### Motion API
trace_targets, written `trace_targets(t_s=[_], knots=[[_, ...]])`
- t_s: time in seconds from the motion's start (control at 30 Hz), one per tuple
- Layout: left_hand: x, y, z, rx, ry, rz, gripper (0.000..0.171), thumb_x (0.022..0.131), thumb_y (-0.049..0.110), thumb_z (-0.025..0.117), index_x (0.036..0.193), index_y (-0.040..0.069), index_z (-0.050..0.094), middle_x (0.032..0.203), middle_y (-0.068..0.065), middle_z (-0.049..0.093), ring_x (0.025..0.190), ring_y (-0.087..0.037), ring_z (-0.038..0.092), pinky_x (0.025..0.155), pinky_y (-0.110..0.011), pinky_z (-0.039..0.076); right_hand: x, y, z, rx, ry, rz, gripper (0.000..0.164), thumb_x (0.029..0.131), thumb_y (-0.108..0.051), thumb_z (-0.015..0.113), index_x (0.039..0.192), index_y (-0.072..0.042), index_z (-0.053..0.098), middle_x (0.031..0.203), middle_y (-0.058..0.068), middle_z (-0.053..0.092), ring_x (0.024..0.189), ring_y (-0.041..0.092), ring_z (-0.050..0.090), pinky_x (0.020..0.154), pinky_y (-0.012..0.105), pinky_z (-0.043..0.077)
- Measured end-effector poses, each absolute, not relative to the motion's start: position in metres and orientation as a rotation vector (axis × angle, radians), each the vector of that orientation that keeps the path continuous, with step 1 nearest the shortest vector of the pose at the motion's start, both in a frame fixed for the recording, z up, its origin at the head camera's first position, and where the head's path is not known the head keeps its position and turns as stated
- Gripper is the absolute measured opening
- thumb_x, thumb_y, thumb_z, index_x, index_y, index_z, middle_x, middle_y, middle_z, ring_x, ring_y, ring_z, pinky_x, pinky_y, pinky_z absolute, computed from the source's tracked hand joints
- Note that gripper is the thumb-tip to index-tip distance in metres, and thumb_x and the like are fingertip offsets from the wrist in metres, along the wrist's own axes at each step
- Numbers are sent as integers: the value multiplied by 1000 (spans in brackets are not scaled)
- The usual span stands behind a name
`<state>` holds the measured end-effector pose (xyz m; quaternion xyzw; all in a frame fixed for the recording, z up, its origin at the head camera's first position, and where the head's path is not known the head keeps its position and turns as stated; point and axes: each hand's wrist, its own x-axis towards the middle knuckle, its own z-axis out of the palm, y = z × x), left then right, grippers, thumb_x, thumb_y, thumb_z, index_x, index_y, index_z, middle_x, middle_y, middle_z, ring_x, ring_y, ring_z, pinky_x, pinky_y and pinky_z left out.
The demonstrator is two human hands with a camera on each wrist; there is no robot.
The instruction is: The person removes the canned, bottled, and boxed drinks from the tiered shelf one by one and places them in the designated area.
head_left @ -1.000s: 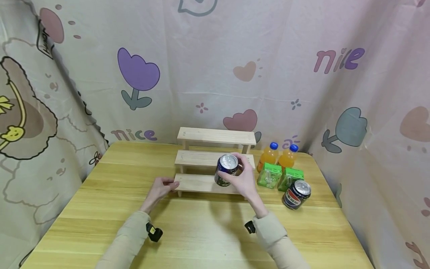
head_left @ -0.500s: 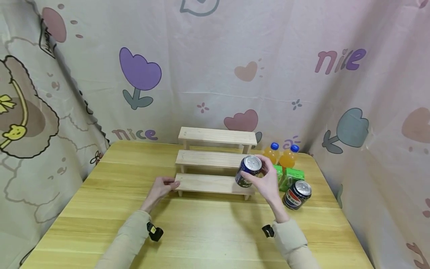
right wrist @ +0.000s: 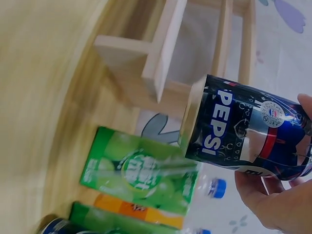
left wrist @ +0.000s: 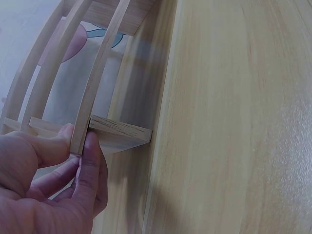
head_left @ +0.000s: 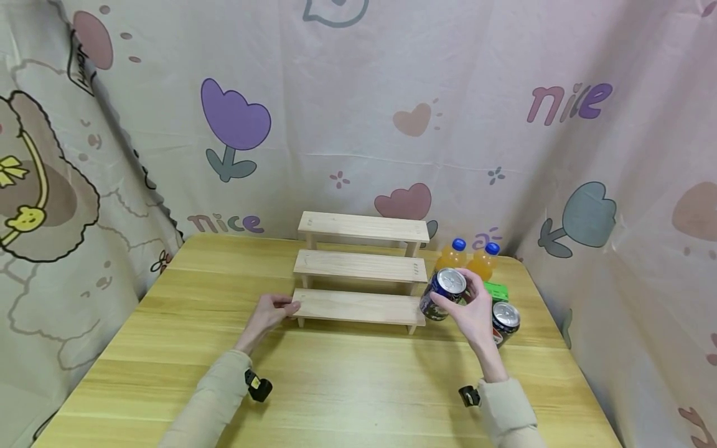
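A three-tier wooden shelf [head_left: 358, 267] stands at the back middle of the table. My left hand [head_left: 271, 316] pinches the left end of its lowest board [left wrist: 95, 85] between thumb and fingers, as the left wrist view shows up close. My right hand [head_left: 473, 311] grips a dark blue Pepsi can [right wrist: 243, 129] around its upper part, at the right end of the lowest board. In the right wrist view the can's bottom is free of the fingers, and a green juice carton [right wrist: 139, 168] lies beyond it. The head view has the can overlapping one carton.
Behind the right hand stand two orange drink bottles [head_left: 483, 262] with blue caps. A second green carton [head_left: 497, 291] and another Pepsi can [head_left: 506, 320] are on the table [head_left: 347, 386] to its right. A printed curtain [head_left: 336, 112] hangs behind.
My right hand has carried the Pepsi can rightward, from over the lowest board to its right end, near the cartons. My left hand has kept its pinch on the board.
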<state>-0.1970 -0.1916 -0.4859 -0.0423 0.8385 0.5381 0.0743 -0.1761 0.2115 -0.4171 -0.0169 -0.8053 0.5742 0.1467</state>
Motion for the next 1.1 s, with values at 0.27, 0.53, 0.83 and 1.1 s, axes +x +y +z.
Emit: trace_targets(t_s=[0.27,0.53,0.83,1.1], knots=[[-196,-197,-487,-25,2505,1686,53,94,25,71,119,-21,59,105,-30,71,87,-22,69,77,-31,57,-172,222,-426,-97,-2308,1671,69,76,-3,86,136,-2,51,134,14,61,110,-5,53,92,4,43],[-196,-191,-484,-129,2510,1628,43,98,15,66,124,-18,58,114,-32,69,91,-23,70,88,-43,58,-168,228,-436,-184,-2342,1687,72,77,-1,85,138,0,48,138,16,58,118,5,53,92,0,40],[-198,-191,-486,-148,2530,1599,42,98,16,66,124,-17,59,113,-31,69,94,-25,68,86,-41,58,-166,233,-447,-266,-2410,1669,73,78,2,82,140,2,44,145,22,52,136,30,48,91,2,35],[-197,-190,-486,-164,2540,1574,42,98,18,66,123,-15,61,113,-29,69,95,-27,67,86,-39,57,-164,233,-457,-311,-2433,1641,73,77,3,82,140,3,45,142,25,55,131,28,51,91,8,36]])
